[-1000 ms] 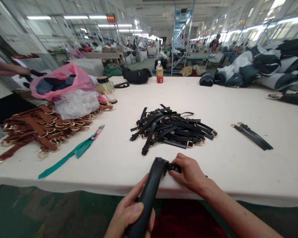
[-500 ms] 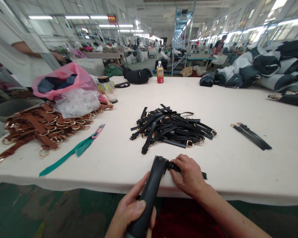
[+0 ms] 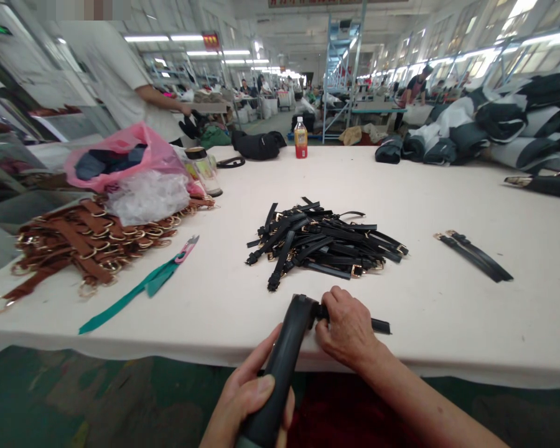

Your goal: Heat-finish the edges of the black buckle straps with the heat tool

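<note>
My left hand (image 3: 247,398) is closed around a long, smooth black handle-like piece (image 3: 284,354), tilted over the table's front edge; its exact kind is unclear. At its upper end, my right hand (image 3: 348,326) pinches a short black strap (image 3: 381,326), whose tail sticks out to the right. The fingers cover the place where the strap meets the black piece. Just beyond both hands lies a pile of black buckle straps (image 3: 326,239) with gold-coloured buckles. Two similar straps (image 3: 476,256) rest apart from it on the right.
On the left of the white-covered table (image 3: 415,211) are thread snippers (image 3: 186,249) with a green ribbon, brown straps with rings (image 3: 84,242) and a pink bag (image 3: 163,158). A bottle (image 3: 301,138) stands at the back. Dark rolls (image 3: 462,137) lie far right. A person (image 3: 121,81) stands back left.
My right hand has shifted slightly and curled more tightly at the strap. My left hand keeps its hold. The person at back left has moved right, now with a dark item in hand.
</note>
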### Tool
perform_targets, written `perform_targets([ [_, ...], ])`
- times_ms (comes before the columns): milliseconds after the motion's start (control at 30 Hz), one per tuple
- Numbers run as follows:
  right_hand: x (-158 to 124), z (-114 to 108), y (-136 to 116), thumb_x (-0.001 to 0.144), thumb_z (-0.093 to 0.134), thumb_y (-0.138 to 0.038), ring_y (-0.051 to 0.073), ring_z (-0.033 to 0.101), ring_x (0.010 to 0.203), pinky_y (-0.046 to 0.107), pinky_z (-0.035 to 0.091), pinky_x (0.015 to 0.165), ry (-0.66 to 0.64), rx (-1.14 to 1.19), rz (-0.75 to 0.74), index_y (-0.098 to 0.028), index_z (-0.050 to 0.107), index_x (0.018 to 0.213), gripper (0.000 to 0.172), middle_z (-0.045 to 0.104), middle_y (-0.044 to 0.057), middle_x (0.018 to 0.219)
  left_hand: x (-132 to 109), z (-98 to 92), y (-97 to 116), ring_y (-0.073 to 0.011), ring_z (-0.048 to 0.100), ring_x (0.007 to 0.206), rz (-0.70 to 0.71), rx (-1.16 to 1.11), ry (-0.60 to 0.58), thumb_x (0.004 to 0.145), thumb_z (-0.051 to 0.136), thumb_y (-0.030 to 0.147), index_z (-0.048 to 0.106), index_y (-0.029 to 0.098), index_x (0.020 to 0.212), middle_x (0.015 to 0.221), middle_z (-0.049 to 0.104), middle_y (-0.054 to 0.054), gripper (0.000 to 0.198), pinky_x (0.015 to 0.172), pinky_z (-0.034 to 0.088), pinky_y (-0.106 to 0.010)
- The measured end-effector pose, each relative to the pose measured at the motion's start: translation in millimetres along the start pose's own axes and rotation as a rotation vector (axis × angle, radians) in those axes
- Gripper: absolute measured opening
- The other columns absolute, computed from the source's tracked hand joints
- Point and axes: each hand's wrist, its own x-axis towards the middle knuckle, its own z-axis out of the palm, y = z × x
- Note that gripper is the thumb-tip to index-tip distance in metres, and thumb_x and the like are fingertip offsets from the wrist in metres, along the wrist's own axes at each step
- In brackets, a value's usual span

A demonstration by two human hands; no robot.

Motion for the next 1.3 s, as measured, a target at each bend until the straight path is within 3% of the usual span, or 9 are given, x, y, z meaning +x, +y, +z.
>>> perform_targets([
  [467, 3, 0, 10, 0.066, 0.048, -0.012, 0.022, 0.047, 0.095, 0.031, 0.041, 0.084, 0.028, 0.177, -0.042, -0.017, 0.047, 0.078, 0.013, 0.048, 0.010, 0.101, 1, 0.1, -8, -0.0153, 0.052, 0.029, 0.009, -0.059, -0.023, 0.082, 0.050, 0.035, 0.008, 0.017, 0.145, 0.058, 0.066, -0.007, 0.078, 0.028, 0.031, -0.020],
  [733, -6, -5, 20, 0.066, 0.052, -0.014, 0.021, 0.047, 0.084, 0.033, 0.043, 0.077, 0.062, 0.272, -0.106, -0.018, 0.048, 0.074, 0.011, 0.048, 0.006, 0.088, 2, 1.5, -13, -0.0155, 0.052, 0.033, 0.029, -0.087, 0.028, 0.080, 0.053, 0.035, 0.015, 0.018, 0.145, 0.054, 0.065, -0.007, 0.077, 0.032, 0.034, -0.021],
  [933, -15, -10, 37, 0.063, 0.052, -0.010, 0.022, 0.048, 0.089, 0.036, 0.043, 0.081, 0.089, 0.284, -0.105, -0.017, 0.052, 0.077, 0.016, 0.051, 0.007, 0.091, 1, 3.3, -11, -0.0150, 0.051, 0.031, 0.019, -0.084, 0.036, 0.079, 0.052, 0.036, 0.015, 0.017, 0.144, 0.056, 0.066, -0.008, 0.077, 0.028, 0.029, -0.019],
  [1100, -17, -8, 45, 0.073, 0.057, -0.015, 0.022, 0.051, 0.097, 0.036, 0.044, 0.086, 0.119, 0.423, -0.169, -0.019, 0.062, 0.093, 0.021, 0.055, 0.009, 0.102, -1, 5.0, -8, -0.0144, 0.050, 0.028, -0.005, -0.069, 0.027, 0.083, 0.049, 0.035, 0.013, 0.021, 0.145, 0.058, 0.066, -0.007, 0.073, 0.027, 0.028, -0.019],
  [1300, -13, -3, 40, 0.084, 0.054, -0.019, 0.019, 0.054, 0.085, 0.033, 0.044, 0.078, 0.089, 0.415, -0.188, -0.021, 0.068, 0.083, 0.013, 0.061, 0.006, 0.089, 0, 3.7, -10, -0.0149, 0.051, 0.028, -0.005, -0.041, 0.031, 0.083, 0.049, 0.035, 0.007, 0.022, 0.145, 0.057, 0.066, -0.007, 0.076, 0.027, 0.029, -0.018],
])
